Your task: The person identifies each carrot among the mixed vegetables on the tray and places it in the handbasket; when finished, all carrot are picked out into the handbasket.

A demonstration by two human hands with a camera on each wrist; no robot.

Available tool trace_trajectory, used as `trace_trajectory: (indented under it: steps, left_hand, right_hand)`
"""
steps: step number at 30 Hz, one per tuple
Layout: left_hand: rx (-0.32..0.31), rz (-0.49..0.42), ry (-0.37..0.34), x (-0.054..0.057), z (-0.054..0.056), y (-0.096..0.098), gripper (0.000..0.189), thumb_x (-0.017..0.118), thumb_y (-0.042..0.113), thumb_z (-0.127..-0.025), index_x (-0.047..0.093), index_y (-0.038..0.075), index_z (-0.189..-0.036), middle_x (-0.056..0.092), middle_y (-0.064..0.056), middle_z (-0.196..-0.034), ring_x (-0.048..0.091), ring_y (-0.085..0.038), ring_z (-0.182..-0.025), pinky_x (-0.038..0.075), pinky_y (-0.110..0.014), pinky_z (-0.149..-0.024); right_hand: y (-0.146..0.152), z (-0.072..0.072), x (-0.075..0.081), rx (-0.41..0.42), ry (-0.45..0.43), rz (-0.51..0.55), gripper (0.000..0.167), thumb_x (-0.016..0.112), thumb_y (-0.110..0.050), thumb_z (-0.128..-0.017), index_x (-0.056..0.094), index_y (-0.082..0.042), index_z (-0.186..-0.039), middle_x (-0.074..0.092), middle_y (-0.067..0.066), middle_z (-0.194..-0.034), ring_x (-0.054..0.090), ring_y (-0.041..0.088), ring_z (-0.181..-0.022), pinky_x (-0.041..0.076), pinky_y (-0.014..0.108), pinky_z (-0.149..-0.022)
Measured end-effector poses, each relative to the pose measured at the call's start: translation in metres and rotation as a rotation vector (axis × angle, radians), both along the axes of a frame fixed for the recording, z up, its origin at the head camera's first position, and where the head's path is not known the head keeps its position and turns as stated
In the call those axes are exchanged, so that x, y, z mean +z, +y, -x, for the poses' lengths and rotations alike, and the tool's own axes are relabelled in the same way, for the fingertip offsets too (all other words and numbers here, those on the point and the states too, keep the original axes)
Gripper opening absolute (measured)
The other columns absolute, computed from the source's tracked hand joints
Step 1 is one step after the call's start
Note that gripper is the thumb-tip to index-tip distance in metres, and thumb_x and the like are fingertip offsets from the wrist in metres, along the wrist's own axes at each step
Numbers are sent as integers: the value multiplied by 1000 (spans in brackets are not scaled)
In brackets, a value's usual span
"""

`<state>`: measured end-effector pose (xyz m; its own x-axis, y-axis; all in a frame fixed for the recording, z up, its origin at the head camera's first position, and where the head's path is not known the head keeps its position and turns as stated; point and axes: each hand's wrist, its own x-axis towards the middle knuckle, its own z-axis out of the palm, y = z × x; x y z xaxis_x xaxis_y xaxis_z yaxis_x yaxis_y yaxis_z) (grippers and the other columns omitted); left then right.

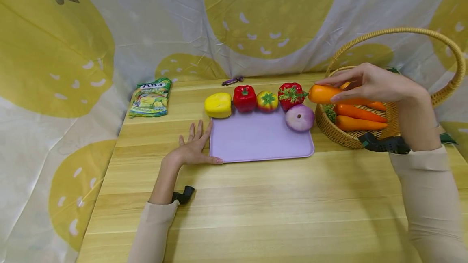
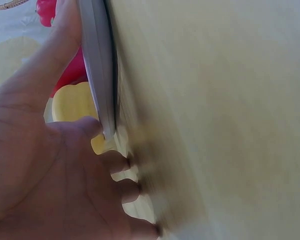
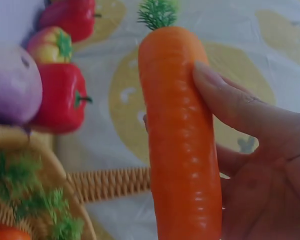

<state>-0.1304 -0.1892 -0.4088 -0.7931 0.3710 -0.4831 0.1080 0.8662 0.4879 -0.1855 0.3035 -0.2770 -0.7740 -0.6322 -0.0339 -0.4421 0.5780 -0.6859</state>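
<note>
My right hand (image 1: 380,82) pinches an orange carrot (image 3: 180,130) between thumb and fingers, holding it above the wicker basket (image 1: 330,135). The carrot's green top points left, in front of a red pepper (image 3: 60,97). Several more carrots (image 1: 360,123) lie inside the basket. On the left, my left hand (image 1: 191,149) spreads its fingers on the table, with the thumb touching the near left corner of a lilac tray (image 1: 256,137). Along the tray's far side are a yellow pepper (image 1: 218,105), another red pepper (image 1: 245,98), a yellow-red tomato-like vegetable (image 1: 267,101) and a purple onion-like vegetable (image 1: 300,118).
A green food packet (image 1: 150,98) lies at the table's far left. One purple-wrapped candy (image 1: 232,80) sits near the back edge. The basket's tall handle (image 1: 402,30) arches up behind my right hand. A fruit-print cloth (image 1: 146,31) hangs behind the wooden table (image 1: 274,206).
</note>
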Motion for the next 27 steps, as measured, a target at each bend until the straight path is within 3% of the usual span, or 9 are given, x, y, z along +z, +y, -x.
trace_trajectory:
  steps: [3, 6, 8, 11, 17, 22, 23, 24, 27]
  left_hand:
    - [6, -7, -1, -1, 0, 0, 137, 74, 79, -74, -15, 29, -166, -29, -16, -170, -31, -41, -156, -17, -81, -113]
    - [2, 7, -2, 0, 0, 1, 135, 76, 75, -77, -15, 28, -166, -29, -17, -170, -31, -41, -156, -17, -81, -113]
    - [-2, 25, -3, 1, 0, 2, 134, 76, 72, -79, -15, 27, -166, -28, -17, -170, -30, -42, -156, -16, -80, -114]
    - [-7, 48, 3, 1, 1, 3, 132, 77, 68, -81, -15, 25, -166, -28, -18, -170, -30, -43, -156, -15, -81, -115]
    - [-7, 52, 4, 1, 1, 3, 131, 77, 67, -82, -15, 25, -166, -28, -18, -170, -30, -43, -156, -14, -80, -115]
    - [-6, 48, 4, 2, 0, 4, 132, 77, 66, -82, -16, 25, -166, -28, -18, -170, -29, -43, -156, -14, -80, -115]
    - [-5, 49, 5, 2, 0, 4, 132, 77, 66, -82, -16, 25, -166, -28, -18, -170, -29, -43, -156, -14, -81, -115]
    - [-6, 49, 6, 1, 1, 4, 132, 77, 67, -82, -16, 25, -166, -28, -18, -170, -29, -43, -156, -14, -81, -115]
    - [-6, 51, 8, 1, 1, 5, 132, 77, 67, -82, -16, 25, -166, -28, -18, -170, -29, -43, -156, -14, -81, -115]
  right_hand:
    - [18, 5, 1, -21, -20, -21, 45, 71, -2, -96, 67, -12, -140, 65, -22, -136, 58, -5, -77, 50, 19, -60]
    - [34, 9, 0, -70, -67, -53, 45, 70, -5, -98, 65, -12, -142, 63, -24, -139, 62, -3, -90, 51, 19, -66]
    - [44, 13, -1, -113, -97, -80, 47, 71, -8, -97, 64, -14, -143, 66, -23, -135, 63, -4, -89, 51, 17, -67]
    - [56, 19, -4, -155, -123, -111, 48, 73, -12, -97, 63, -15, -144, 69, -22, -130, 62, -10, -110, 52, 11, -83]
    - [75, 30, -14, -165, -149, -114, 47, 71, -5, -97, 62, -9, -143, 69, -24, -127, 59, -15, -112, 48, 6, -87]
    - [90, 38, -22, -224, -197, -178, 48, 71, -13, -99, 61, -14, -146, 64, -29, -130, 53, -17, -115, 44, 4, -85]
    - [93, 40, -23, -232, -208, -188, 48, 70, -14, -99, 60, -15, -147, 63, -28, -134, 54, -10, -124, 43, 3, -85]
    - [95, 41, -25, -246, -228, -193, 49, 70, -16, -100, 59, -18, -148, 62, -28, -136, 53, -1, -134, 46, 9, -95]
    - [102, 46, -30, -302, -318, -186, 52, 70, -22, -100, 56, -25, -150, 54, -29, -143, 32, 30, -155, 38, 41, -122]
